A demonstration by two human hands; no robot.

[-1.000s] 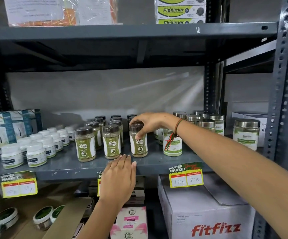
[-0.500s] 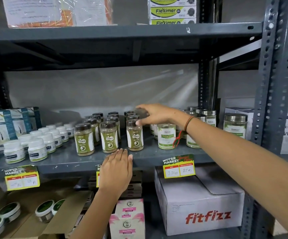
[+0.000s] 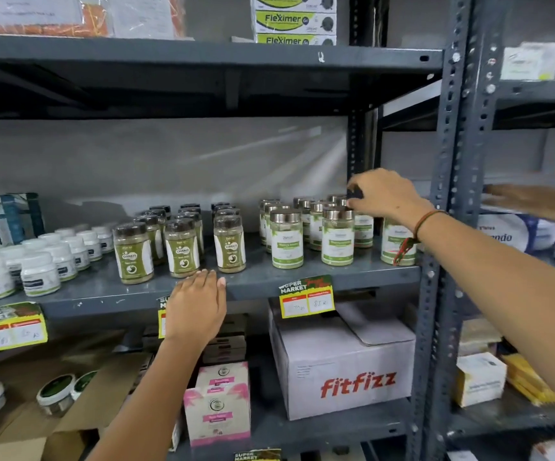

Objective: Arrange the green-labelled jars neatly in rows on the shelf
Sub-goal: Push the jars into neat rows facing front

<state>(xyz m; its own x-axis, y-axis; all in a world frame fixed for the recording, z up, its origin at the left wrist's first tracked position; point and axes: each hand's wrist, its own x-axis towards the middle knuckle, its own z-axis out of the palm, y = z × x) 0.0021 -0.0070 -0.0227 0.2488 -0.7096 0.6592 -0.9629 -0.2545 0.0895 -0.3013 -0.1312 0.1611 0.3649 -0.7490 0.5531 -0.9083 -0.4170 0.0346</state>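
Pinching something small and dark above the far right of the shelf point(image 3: 262, 287), the right hand point(image 3: 387, 194) hovers over the silver-lidded jars point(image 3: 337, 239), fingers closed. The left hand point(image 3: 196, 306) rests open-fingered on the shelf's near edge. These jars look rigid, smooth and fairly light (possibly slippery), best gripped around the lid or upper body.

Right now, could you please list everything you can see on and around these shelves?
Dark-lidded jars: three rows, green labels, middle shelf centre.
Silver-lidded jars: several, green-white labels, middle shelf right.
White tubs: several, middle shelf left.
Fitfizz box: one, white, lower shelf.
Pink cartons: stacked, lower shelf.
Price tags: yellow, shelf edge.
Left hand: resting on shelf edge.
Right hand: over rear silver-lidded jars, fingers on something dark.
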